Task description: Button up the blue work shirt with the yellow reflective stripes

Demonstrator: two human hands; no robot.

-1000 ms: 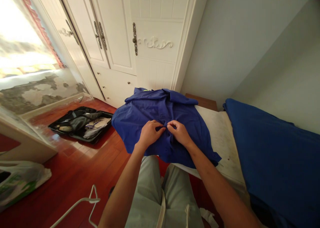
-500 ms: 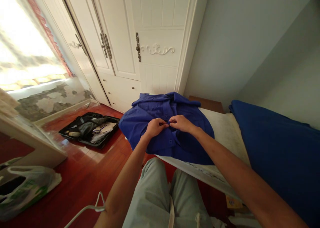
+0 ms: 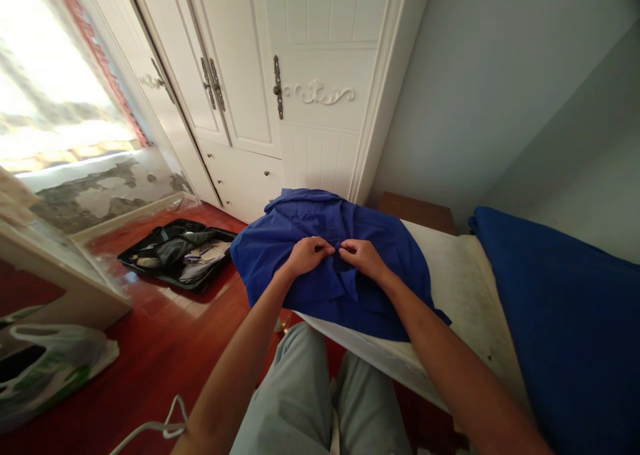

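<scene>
head view: both hands pinched at the shirt front

head camera looks down on a blue shirt (image 3: 320,255) spread over the near end of a pale mattress (image 3: 450,275), collar end pointing toward the white wardrobe (image 3: 300,75). left hand (image 3: 306,255) is curled, fingertips nipping the fabric right at the middle of the shirt. right hand (image 3: 364,258) comes in from the other side, also pinching cloth, and the two sets of fingertips meet, touching or all but touching, over the placket. whether a button sits between them is too small to tell. below the hands a flap of the shirt front folds open and hangs loose. shirt's near hem drapes just over the mattress edge, above the person's light trousers (image 3: 300,395). to the right, a darker blue blanket (image 3: 560,322) lies along the mattress, apart from the shirt. on the red wood floor to the left sits an open black suitcase (image 3: 177,255), a plastic bag (image 3: 50,368) nearer the camera, and a white hanger (image 3: 155,425) at the bottom edge.
</scene>
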